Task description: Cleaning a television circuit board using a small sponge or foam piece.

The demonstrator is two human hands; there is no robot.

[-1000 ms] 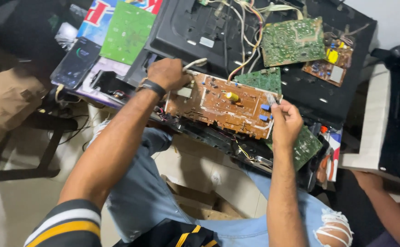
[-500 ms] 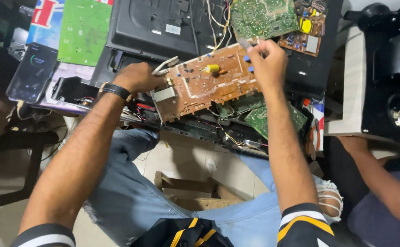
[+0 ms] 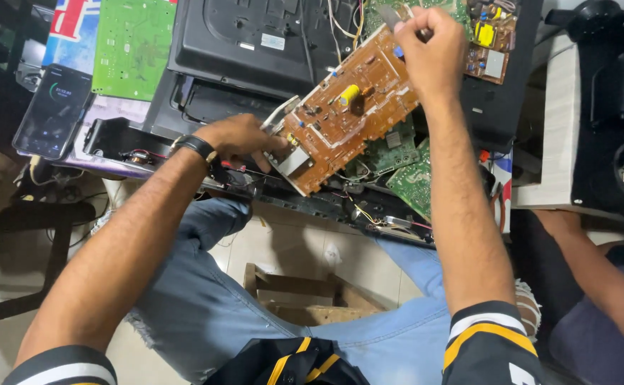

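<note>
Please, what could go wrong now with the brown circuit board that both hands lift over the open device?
The brown circuit board is tilted, held only at its ends by the left hand and right hand; it could slip. Wires underneath might snag. The phone lies at the table edge and could be knocked off.

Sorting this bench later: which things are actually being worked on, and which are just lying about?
In hand: brown circuit board, gripped by left hand and right hand.

Lying about: green board, phone, black casing, cardboard box.
</note>
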